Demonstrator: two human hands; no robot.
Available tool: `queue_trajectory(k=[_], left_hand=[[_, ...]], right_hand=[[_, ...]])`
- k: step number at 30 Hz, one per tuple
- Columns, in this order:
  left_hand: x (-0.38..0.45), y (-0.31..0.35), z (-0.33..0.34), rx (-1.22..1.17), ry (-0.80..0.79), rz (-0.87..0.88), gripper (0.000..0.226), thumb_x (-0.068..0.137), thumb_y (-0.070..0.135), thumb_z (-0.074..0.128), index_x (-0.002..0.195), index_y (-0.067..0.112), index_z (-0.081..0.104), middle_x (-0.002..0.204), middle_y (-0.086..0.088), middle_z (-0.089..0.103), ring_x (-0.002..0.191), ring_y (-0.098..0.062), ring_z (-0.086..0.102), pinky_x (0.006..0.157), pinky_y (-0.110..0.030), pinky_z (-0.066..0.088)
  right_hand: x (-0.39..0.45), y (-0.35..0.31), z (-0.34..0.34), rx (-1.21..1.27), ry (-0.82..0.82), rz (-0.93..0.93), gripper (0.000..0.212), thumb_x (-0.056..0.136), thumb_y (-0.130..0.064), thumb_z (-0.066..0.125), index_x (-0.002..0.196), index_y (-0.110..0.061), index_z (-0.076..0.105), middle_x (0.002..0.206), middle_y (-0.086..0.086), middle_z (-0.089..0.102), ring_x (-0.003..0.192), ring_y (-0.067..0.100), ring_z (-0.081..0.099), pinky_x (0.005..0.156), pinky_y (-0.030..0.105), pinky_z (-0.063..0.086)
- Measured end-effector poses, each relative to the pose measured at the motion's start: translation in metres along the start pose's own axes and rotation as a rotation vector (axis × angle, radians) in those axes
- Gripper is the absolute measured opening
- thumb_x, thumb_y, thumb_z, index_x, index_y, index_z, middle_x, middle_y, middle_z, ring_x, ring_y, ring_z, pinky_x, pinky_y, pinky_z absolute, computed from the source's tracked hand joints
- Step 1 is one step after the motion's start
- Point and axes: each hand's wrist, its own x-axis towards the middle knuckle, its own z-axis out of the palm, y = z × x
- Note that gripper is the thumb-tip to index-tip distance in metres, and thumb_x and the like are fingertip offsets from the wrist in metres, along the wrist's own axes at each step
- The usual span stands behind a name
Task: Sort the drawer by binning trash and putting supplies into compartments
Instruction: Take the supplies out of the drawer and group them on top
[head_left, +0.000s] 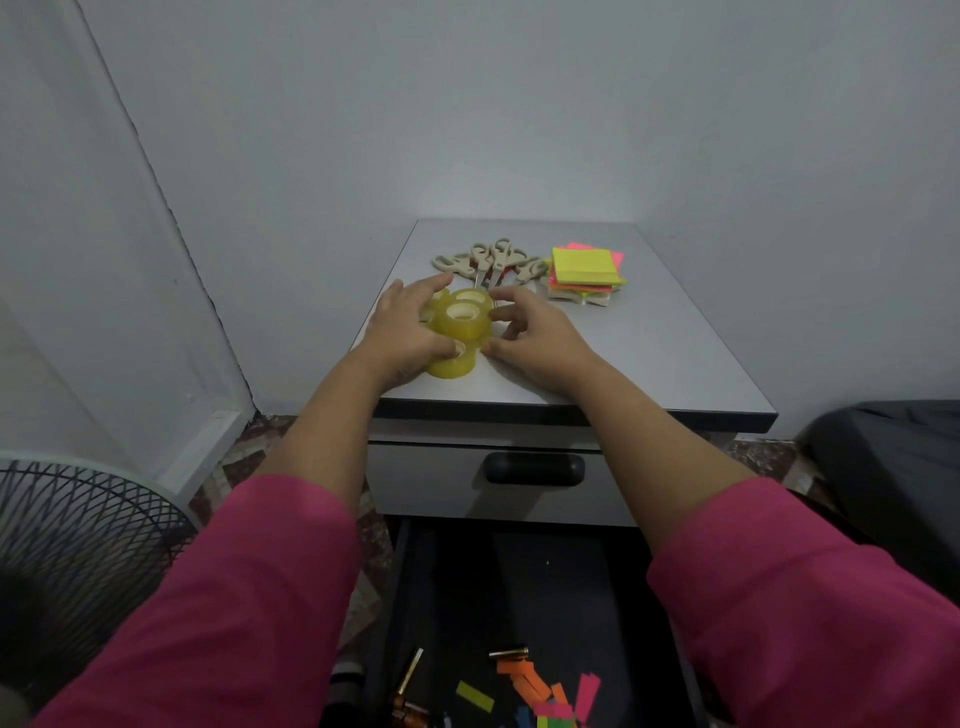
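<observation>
Cupping yellowish clear tape rolls (460, 325), curled fingers of left hand (410, 332), right hand (535, 340)

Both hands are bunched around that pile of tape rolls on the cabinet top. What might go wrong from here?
1. The tape rolls are stacked loosely between the left hand and right hand; lifting them together could drop one.
2. They sit near the cabinet top edge, above the open drawer, so a loose roll may fall in.
3. The scissors lie just behind, easily knocked.

Cabinet top (649, 358) right half is open — scissors (488, 262) and sticky notes (587, 275) block the rear.
</observation>
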Motion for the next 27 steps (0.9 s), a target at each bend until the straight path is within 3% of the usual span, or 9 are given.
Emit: queue_trajectory(k=[3,7,10,14,19,24,27], left_hand=[[0.0,0.0,-0.001,-0.001,0.0,0.0,0.085,0.073,0.009,0.07,0.143,0.042,0.035,0.158,-0.009,0.007,0.146,-0.026,0.006,0.113,-0.05,0.025],[-0.001,0.002,-0.001,-0.064,0.023,-0.004,0.081,0.073,0.002,0.058,0.142,0.04,0.037,0.157,-0.009,0.01,0.145,-0.028,0.01,0.11,-0.046,0.027],[0.0,0.001,-0.001,-0.024,0.02,0.0,0.084,0.072,0.005,0.064,0.142,0.041,0.036,0.157,-0.008,0.009,0.145,-0.028,0.01,0.112,-0.049,0.028],[0.0,0.0,0.0,0.014,0.005,0.007,0.084,0.072,0.011,0.069,0.143,0.042,0.035,0.157,-0.007,0.009,0.145,-0.027,0.008,0.113,-0.049,0.025],[0.004,0.005,-0.002,-0.112,0.067,-0.074,0.077,0.065,0.025,0.046,0.14,0.04,0.041,0.155,-0.011,0.018,0.143,-0.027,0.018,0.113,-0.05,0.026],[0.005,0.003,0.003,-0.088,0.096,-0.097,0.059,0.093,0.006,0.034,0.149,0.024,0.03,0.158,-0.013,0.015,0.146,-0.028,0.01,0.118,-0.043,0.016],[0.009,0.004,0.006,-0.084,0.087,-0.064,0.051,0.097,0.007,0.032,0.148,0.016,0.033,0.154,-0.013,0.029,0.142,-0.029,0.024,0.117,-0.041,0.021]], right_hand=[[-0.002,-0.001,-0.001,0.036,0.012,0.009,0.054,0.081,-0.005,0.057,0.13,-0.024,0.048,0.117,-0.002,0.06,0.09,0.008,0.06,0.086,0.026,0.05],[-0.003,-0.002,-0.002,0.022,0.044,0.015,0.039,0.081,-0.005,0.056,0.115,-0.024,0.049,0.099,0.001,0.059,0.083,0.012,0.055,0.078,0.024,0.048],[-0.002,-0.001,-0.002,0.024,0.028,0.003,0.036,0.082,-0.005,0.056,0.111,-0.025,0.049,0.097,0.0,0.063,0.077,0.009,0.055,0.075,0.022,0.047],[-0.003,-0.001,-0.002,0.033,0.024,0.003,0.036,0.082,-0.005,0.054,0.112,-0.025,0.049,0.101,0.0,0.063,0.08,0.011,0.055,0.077,0.024,0.047],[-0.002,-0.003,-0.002,0.005,0.005,0.047,0.044,0.082,-0.01,0.056,0.123,-0.023,0.045,0.121,0.0,0.052,0.097,0.017,0.055,0.09,0.036,0.049],[0.004,-0.004,0.0,-0.125,-0.075,0.129,0.063,0.083,-0.018,0.054,0.14,-0.025,0.03,0.138,0.006,0.047,0.113,0.023,0.051,0.095,0.039,0.043],[0.007,-0.006,0.002,-0.198,-0.096,0.161,0.068,0.08,-0.024,0.052,0.143,-0.026,0.027,0.141,0.01,0.044,0.121,0.028,0.048,0.1,0.043,0.041]])
